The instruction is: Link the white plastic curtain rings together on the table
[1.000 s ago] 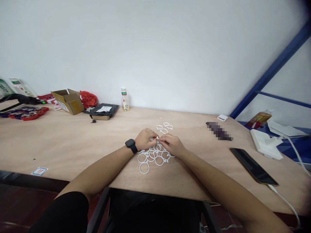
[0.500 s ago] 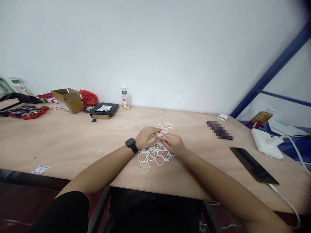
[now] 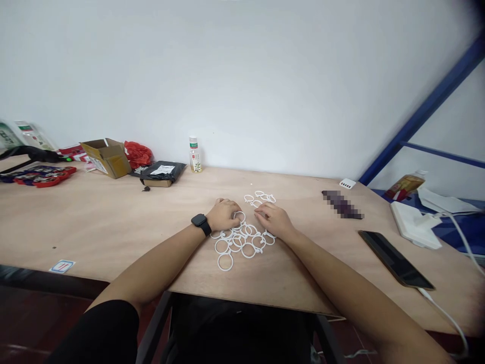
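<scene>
A pile of white plastic rings (image 3: pixel 238 243) lies on the wooden table (image 3: pixel 113 222) in front of me. My left hand (image 3: pixel 223 214), with a black watch (image 3: pixel 200 223) on the wrist, rests at the pile's far left edge, its fingers curled on one white ring (image 3: pixel 240 216). My right hand (image 3: pixel 275 221) lies on the table at the pile's far right edge with its fingers stretched out low and nothing in them. A small separate group of rings (image 3: pixel 259 197) sits just beyond both hands.
A black phone (image 3: pixel 396 259) with a white cable lies at the right, beyond it a white power strip (image 3: pixel 415 224). A small bottle (image 3: pixel 194 154), a black parcel (image 3: pixel 161 173) and a cardboard box (image 3: pixel 107 156) stand by the wall. A card (image 3: pixel 61 266) lies near the front left edge.
My hands, which were pinched together over one ring above the pile, have come apart. The left stays curled on a ring; the right has moved right and flattened.
</scene>
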